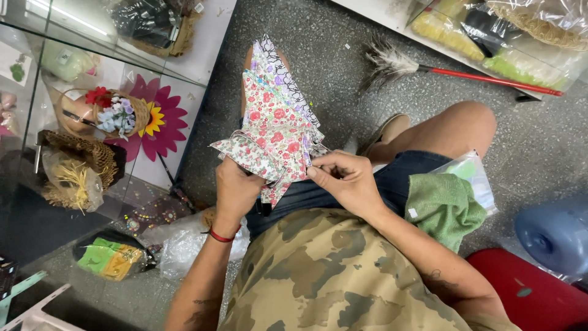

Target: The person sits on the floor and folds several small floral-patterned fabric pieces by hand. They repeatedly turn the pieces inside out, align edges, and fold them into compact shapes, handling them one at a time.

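Fabric stack (275, 125): floral-print pieces, fanned and pointed, held upright over the lap at centre; red-rose print on top, purple and black-and-white prints behind.
Left hand (236, 187): fingers closed around the stack's lower left corner, gripping it from beneath; red band (220, 236) on the wrist.
Right hand (346, 178): thumb and fingertips pinched on the stack's right edge, just beside the left hand.
Green cloth (444, 205): lies on the right thigh, touching a clear bag (474, 171) behind it.
Feather duster (429, 67): red handle, on the floor, far right.
Glass case (92, 92): left; holds a basket of flowers (119, 113) and a pink flower cutout (162, 119).
Red stool (530, 291): near right, beside a blue jug (554, 233).
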